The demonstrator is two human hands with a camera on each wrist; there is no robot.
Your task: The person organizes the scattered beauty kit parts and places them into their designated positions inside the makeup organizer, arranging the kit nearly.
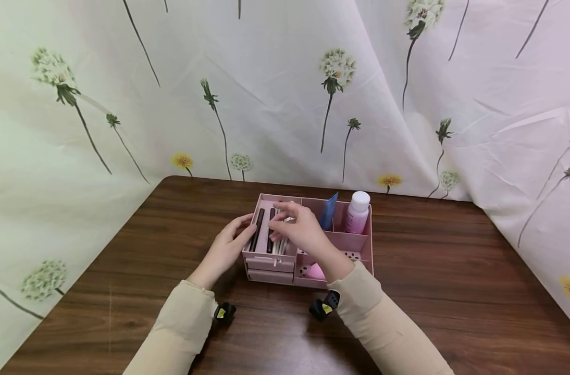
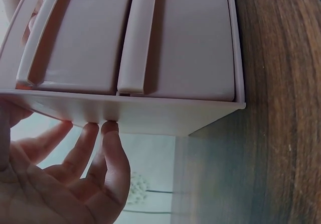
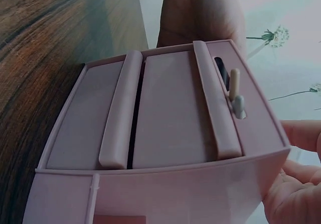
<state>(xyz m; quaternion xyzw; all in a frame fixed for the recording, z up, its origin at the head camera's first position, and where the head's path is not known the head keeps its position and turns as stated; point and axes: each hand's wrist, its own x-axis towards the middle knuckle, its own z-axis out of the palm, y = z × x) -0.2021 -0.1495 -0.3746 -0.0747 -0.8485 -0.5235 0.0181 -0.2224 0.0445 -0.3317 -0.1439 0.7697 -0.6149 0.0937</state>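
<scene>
A pink desktop organizer (image 1: pixel 272 277) with two small drawers stands on the table. In its upper left tray lie two dark pen-like sticks (image 1: pixel 257 234) and several thin white sticks (image 1: pixel 281 246). Two pale stick ends (image 3: pixel 234 83) poke out through a slot in the front. My left hand (image 1: pixel 225 249) grips the organizer's left wall, its fingertips against the outer side in the left wrist view and the thumb at the rim. Over the tray hovers my right hand (image 1: pixel 304 232), thumb and fingers apart and loosely bent, with nothing visible between them.
Right compartments hold a blue tube (image 1: pixel 329 212), a pink bottle (image 1: pixel 357 214) with a white cap, and a rounded pink piece (image 1: pixel 316 272) partly behind my right wrist. Brown wooden table (image 1: pixel 430 271) surrounds the organizer. A flowered cloth (image 1: pixel 275 104) hangs behind.
</scene>
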